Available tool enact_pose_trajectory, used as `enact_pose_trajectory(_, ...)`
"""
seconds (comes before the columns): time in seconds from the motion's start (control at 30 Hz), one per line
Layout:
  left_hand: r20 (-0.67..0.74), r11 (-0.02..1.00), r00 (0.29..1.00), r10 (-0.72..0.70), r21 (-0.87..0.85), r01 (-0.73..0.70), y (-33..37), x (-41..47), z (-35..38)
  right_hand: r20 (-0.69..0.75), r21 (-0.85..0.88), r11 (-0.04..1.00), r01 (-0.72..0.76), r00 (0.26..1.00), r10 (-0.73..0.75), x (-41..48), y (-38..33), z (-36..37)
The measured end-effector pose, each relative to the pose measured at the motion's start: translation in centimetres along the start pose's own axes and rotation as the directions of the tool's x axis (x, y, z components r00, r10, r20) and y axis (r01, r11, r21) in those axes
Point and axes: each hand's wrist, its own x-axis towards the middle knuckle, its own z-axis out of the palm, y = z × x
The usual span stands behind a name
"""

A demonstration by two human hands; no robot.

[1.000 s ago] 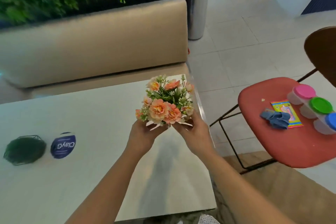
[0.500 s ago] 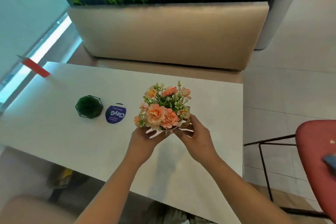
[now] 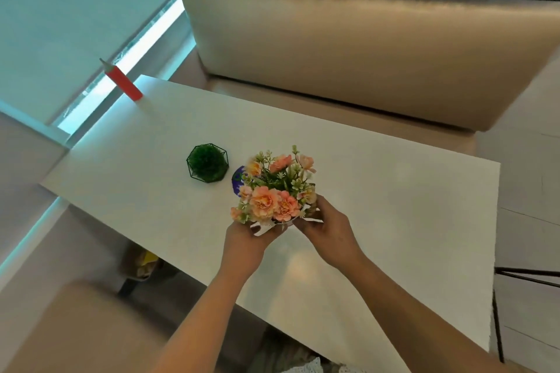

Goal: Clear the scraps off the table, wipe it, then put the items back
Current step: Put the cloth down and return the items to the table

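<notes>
A small pot of orange and peach artificial flowers [image 3: 274, 191] is held above the middle of the white table [image 3: 394, 215]. My left hand [image 3: 247, 236] grips its base from the left and my right hand [image 3: 325, 225] grips it from the right; the pot itself is mostly hidden by the blooms and fingers. Just behind the flowers lies a round blue lid [image 3: 237, 180], partly covered by them. A green moss ball in a black wire frame [image 3: 208, 167] stands on the table to its left.
A red pencil-shaped object [image 3: 122, 80] stands at the table's far left corner by the window. A beige bench [image 3: 363, 48] with a hedge behind it runs along the far side. A black chair frame [image 3: 527, 277] shows at the right edge.
The view has swung left, away from the red chair with the clay tubs. Both hands have carried the flowers leftward, towards the blue lid and the moss ball.
</notes>
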Motion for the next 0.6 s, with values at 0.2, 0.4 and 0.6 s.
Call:
enact_pose_trajectory(0.2,0.019,0.997,1.0,-0.003,0.076,0.001,-3.5,6.6,-4.4,0.002,-0.058,0.997,-0.044,0.999,0.044,5.0,-0.1,6.5)
enact_pose_trajectory(0.4,0.029,0.999,0.999,0.022,0.025,-0.022,-5.1,11.7,-5.9,-0.015,-0.12,0.989,-0.091,0.996,0.09,9.7,-0.1,10.1)
enact_pose_trajectory(0.6,0.038,0.998,0.999,0.028,-0.052,-0.026,-6.3,14.8,-6.0,-0.019,-0.168,0.98,-0.106,0.994,0.104,12.8,0.8,11.5)
